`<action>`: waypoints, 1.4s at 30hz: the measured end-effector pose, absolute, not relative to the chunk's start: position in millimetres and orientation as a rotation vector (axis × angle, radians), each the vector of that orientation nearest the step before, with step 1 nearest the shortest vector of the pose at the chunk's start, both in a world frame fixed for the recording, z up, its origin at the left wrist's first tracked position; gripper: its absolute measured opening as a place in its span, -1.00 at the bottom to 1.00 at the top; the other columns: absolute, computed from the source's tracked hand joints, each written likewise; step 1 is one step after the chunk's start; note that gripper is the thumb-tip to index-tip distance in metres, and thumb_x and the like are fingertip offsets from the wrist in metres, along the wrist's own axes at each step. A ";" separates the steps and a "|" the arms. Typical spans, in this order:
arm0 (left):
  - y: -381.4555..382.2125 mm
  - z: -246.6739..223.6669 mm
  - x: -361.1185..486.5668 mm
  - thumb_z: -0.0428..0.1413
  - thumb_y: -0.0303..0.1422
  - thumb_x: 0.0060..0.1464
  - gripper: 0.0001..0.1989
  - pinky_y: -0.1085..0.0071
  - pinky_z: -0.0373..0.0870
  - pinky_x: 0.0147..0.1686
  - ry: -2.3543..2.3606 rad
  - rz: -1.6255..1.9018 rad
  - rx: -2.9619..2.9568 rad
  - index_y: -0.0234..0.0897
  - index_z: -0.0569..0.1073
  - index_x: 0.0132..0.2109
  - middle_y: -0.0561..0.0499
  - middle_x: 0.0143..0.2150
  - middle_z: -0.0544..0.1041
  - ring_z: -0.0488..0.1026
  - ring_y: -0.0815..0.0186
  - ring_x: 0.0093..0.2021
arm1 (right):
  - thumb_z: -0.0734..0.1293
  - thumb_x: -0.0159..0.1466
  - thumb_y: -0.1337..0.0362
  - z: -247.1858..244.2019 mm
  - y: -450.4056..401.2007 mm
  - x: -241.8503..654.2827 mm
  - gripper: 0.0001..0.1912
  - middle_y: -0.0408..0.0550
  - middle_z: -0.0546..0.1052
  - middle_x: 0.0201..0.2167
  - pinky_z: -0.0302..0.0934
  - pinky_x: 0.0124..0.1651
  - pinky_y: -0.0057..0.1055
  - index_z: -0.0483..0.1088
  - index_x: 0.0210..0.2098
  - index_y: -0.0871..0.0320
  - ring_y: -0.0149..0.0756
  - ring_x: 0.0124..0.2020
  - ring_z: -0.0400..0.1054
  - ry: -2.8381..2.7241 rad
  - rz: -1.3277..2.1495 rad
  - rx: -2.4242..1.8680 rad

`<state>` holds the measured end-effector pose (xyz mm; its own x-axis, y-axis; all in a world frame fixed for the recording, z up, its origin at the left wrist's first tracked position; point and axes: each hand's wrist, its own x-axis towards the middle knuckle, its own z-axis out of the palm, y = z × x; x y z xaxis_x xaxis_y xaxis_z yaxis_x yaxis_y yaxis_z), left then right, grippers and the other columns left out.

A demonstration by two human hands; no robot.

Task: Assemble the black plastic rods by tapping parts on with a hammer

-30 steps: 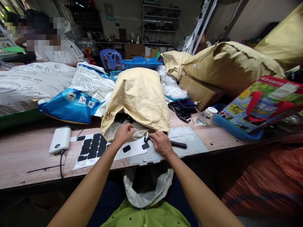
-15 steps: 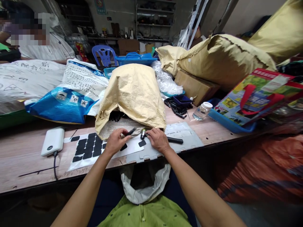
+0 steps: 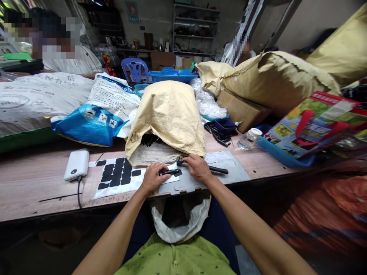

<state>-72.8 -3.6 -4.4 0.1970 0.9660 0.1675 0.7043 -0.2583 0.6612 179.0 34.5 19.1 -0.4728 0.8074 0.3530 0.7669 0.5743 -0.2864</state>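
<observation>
My left hand (image 3: 155,177) is closed on a slim black pen-like piece (image 3: 171,172), held level just above the grey board (image 3: 212,181). My right hand (image 3: 198,168) grips a small hammer (image 3: 220,169) near its head. The hammer's dark head (image 3: 179,162) points left, and its black handle sticks out to the right under the hand. Right behind both hands lies a tan woven sack (image 3: 172,110), its mouth facing me with black pieces visible inside. A white sheet (image 3: 114,189) with black rounded-square stickers lies left of my left hand, partly on the board.
A white power bank (image 3: 77,165) with a cable sits on the left. Black pieces (image 3: 219,133), a clear jar (image 3: 249,138) and a blue tray (image 3: 286,154) with a colourful bag stand to the right. Filled sacks (image 3: 86,124) line the back left. Another person (image 3: 69,59) sits beyond.
My left hand has come right and down, bringing the pen-like piece level near the board. My right hand keeps the hammer, whose head has turned slightly. The view has shifted left.
</observation>
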 end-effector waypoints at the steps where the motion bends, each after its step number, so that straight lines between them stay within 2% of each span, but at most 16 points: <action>1: -3.5 -4.2 -72.8 0.31 -0.23 0.05 -0.82 0.27 0.25 -0.09 1.557 0.793 2.027 -0.15 0.58 -0.20 0.05 -0.24 0.57 0.41 0.20 -0.15 | 0.31 0.36 0.37 23.7 31.9 176.4 -0.75 -0.02 0.54 -0.16 0.26 0.03 -0.32 0.50 0.00 0.07 -0.21 -0.08 0.38 -2.314 0.140 -1.253; 4: -3.7 -3.6 -71.8 0.32 -0.25 0.03 -0.82 0.27 0.25 -0.08 1.574 0.797 2.004 -0.14 0.58 -0.21 0.05 -0.23 0.58 0.41 0.20 -0.14 | 0.28 0.38 0.34 34.4 18.2 162.4 -0.72 -0.02 0.55 -0.15 0.28 0.03 -0.33 0.47 0.05 0.08 -0.23 -0.09 0.41 -2.179 0.267 -1.187; 10: -2.6 -5.2 -72.1 0.31 -0.18 0.04 -0.80 0.25 0.26 -0.09 1.599 0.758 2.009 -0.16 0.58 -0.22 0.01 -0.23 0.57 0.42 0.15 -0.12 | 0.23 0.40 0.32 41.1 -4.8 134.2 -0.72 -0.03 0.55 -0.22 0.29 -0.08 -0.38 0.48 0.04 0.08 -0.26 -0.16 0.43 -2.166 0.430 -1.124; 14: -1.3 -5.0 -72.3 0.31 -0.20 0.02 -0.79 0.25 0.25 -0.10 1.608 0.746 2.020 -0.17 0.57 -0.22 0.01 -0.22 0.56 0.42 0.14 -0.10 | 0.21 0.43 0.31 43.4 -7.8 126.6 -0.71 -0.01 0.55 -0.19 0.28 -0.05 -0.38 0.46 0.06 0.10 -0.26 -0.14 0.42 -2.182 0.384 -1.127; 19: -2.1 -2.5 -70.7 0.31 -0.24 0.01 -0.84 0.27 0.24 -0.13 1.645 0.737 2.013 -0.19 0.55 -0.27 0.03 -0.26 0.54 0.42 0.16 -0.12 | 0.24 0.41 0.31 43.9 -10.8 123.4 -0.74 -0.03 0.53 -0.23 0.27 -0.11 -0.39 0.49 0.02 0.06 -0.24 -0.16 0.41 -2.345 0.302 -1.276; 29: -3.3 -3.7 -68.6 0.32 -0.25 -0.01 -0.81 0.24 0.25 -0.05 1.628 0.800 1.961 -0.14 0.58 -0.21 0.03 -0.19 0.60 0.43 0.15 -0.09 | 0.26 0.40 0.30 49.9 -8.6 138.5 -0.76 -0.05 0.54 -0.23 0.26 -0.15 -0.40 0.50 -0.01 0.04 -0.25 -0.18 0.42 -2.310 0.247 -1.368; 36: -4.7 0.1 -68.2 0.30 -0.26 -0.01 -0.82 0.23 0.26 -0.07 1.644 0.749 1.993 -0.15 0.55 -0.23 0.03 -0.22 0.57 0.42 0.15 -0.11 | 0.26 0.39 0.34 47.7 18.2 161.7 -0.74 -0.05 0.57 -0.16 0.28 -0.02 -0.36 0.50 0.01 0.03 -0.25 -0.08 0.42 -2.246 0.189 -1.338; 42: -7.1 2.1 -67.7 0.33 -0.23 -0.04 -0.76 0.23 0.23 -0.07 1.660 0.723 2.026 -0.15 0.54 -0.20 0.04 -0.19 0.56 0.42 0.14 -0.09 | 0.30 0.36 0.37 20.2 32.6 179.9 -0.74 -0.05 0.53 -0.16 0.24 0.01 -0.34 0.49 0.01 0.05 -0.23 -0.07 0.37 -2.395 0.123 -1.275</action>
